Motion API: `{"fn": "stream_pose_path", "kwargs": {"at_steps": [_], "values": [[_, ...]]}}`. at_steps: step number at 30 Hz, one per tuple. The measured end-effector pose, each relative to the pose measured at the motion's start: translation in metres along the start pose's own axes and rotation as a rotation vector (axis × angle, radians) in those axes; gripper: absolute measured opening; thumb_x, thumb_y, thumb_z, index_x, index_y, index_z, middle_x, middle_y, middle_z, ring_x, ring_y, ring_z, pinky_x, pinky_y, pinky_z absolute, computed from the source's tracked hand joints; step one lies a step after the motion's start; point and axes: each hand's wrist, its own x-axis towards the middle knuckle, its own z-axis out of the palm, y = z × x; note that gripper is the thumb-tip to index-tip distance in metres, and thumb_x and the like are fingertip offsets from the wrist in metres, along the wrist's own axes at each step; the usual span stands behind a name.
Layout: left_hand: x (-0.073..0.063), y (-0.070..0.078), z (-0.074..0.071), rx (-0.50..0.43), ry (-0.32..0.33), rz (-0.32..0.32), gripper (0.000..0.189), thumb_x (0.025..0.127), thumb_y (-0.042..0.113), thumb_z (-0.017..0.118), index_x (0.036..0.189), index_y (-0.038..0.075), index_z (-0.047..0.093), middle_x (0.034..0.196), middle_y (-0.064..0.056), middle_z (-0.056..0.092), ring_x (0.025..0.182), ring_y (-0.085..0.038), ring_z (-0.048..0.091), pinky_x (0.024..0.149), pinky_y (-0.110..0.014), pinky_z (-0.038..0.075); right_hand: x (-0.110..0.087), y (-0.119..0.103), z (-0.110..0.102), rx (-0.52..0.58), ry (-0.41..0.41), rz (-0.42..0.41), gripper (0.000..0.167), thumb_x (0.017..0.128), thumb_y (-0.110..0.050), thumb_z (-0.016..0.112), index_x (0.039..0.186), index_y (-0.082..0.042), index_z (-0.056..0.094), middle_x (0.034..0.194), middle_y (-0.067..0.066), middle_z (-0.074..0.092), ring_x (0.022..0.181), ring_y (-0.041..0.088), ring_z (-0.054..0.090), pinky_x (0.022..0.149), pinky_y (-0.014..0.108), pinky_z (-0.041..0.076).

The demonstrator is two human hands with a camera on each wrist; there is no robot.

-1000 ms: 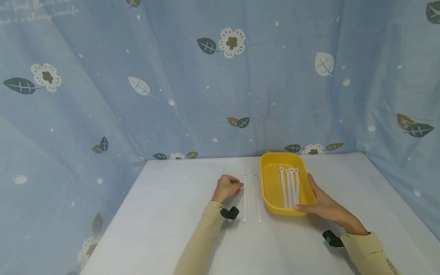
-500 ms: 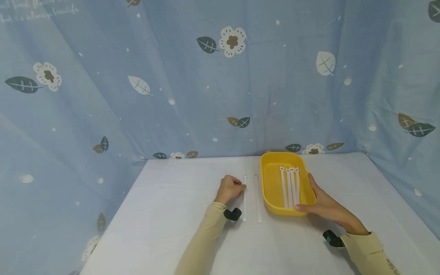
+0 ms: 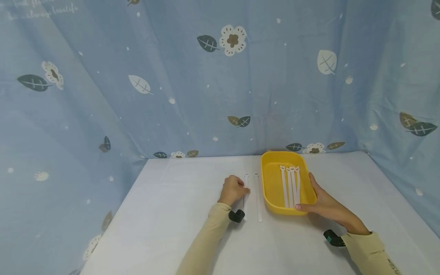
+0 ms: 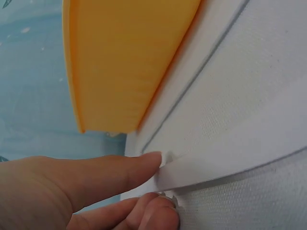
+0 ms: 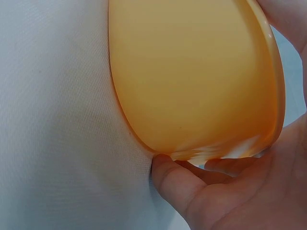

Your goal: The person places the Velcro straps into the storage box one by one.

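Note:
My left hand (image 3: 233, 190) pinches the nearer of two white cable ties (image 3: 245, 208) near its slotted head. In the left wrist view, this tie (image 4: 230, 146) passes between the thumb (image 4: 120, 170) and curled fingers, most of its length along the cloth. The second white cable tie (image 3: 258, 198) lies parallel, just right of it. With the thumb over the rim and the fingers round the outside, my right hand (image 3: 324, 206) grips the near right corner of a yellow tray (image 3: 274, 187). Several more white cable ties (image 3: 290, 187) lie lengthwise inside the tray.
White cloth covers the table (image 3: 165, 214). A blue curtain (image 3: 178, 76) with leaves and flowers hangs along the back and both sides. The tray stands near the table's back edge. A black wrist camera (image 3: 236, 216) sits at the left cuff, another (image 3: 333, 238) at the right.
My left hand has shifted slightly right, from beside the nearer cable tie onto it, with its fingertips now over the strap. My right hand and the tray stay in place.

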Motion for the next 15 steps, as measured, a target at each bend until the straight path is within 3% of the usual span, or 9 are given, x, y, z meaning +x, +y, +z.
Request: {"fn": "stream_pose_path", "kwargs": {"at_steps": [8,15], "values": [[0.0003,-0.0003,-0.0015,0.034,0.006,0.013,0.022,0.081,0.008,0.083,0.099,-0.002,0.077,0.088,-0.007,0.072,0.077,-0.014,0.063,0.067,-0.023,0.056,0.0005,-0.0016,0.0,0.017,-0.006,0.001,0.135,0.085,-0.03,0.083,0.16,-0.012,-0.029,0.17,0.031,-0.01,0.155,0.058,0.008,0.114,0.084,0.017],[0.0008,0.0002,-0.0057,0.02,-0.037,0.026,0.02,0.086,0.004,0.076,0.103,-0.005,0.076,0.089,-0.011,0.076,0.066,-0.012,0.068,0.062,-0.022,0.058,0.0004,-0.003,-0.0003,0.005,-0.008,0.009,0.135,0.086,-0.033,0.082,0.16,-0.011,-0.029,0.17,0.032,-0.007,0.155,0.058,0.009,0.114,0.084,0.018]]}}
